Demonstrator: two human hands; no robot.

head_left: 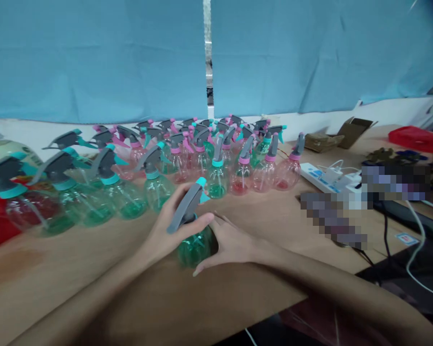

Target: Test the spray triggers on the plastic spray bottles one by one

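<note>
One green spray bottle (194,248), between the fingers.
Held near the neck by curled left hand (164,223); half ringed by wide-open right hand (234,241), maybe not touching. Probably light and slippery; best gripped by the hard neck.

Head-worn view, forward and down

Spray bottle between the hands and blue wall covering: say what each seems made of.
Spray bottle: likely plastic, glossy and see-through green below its opaque, duller grey head. Blue wall covering: matte, perhaps cloth or plastic sheeting, given its creases.
</note>
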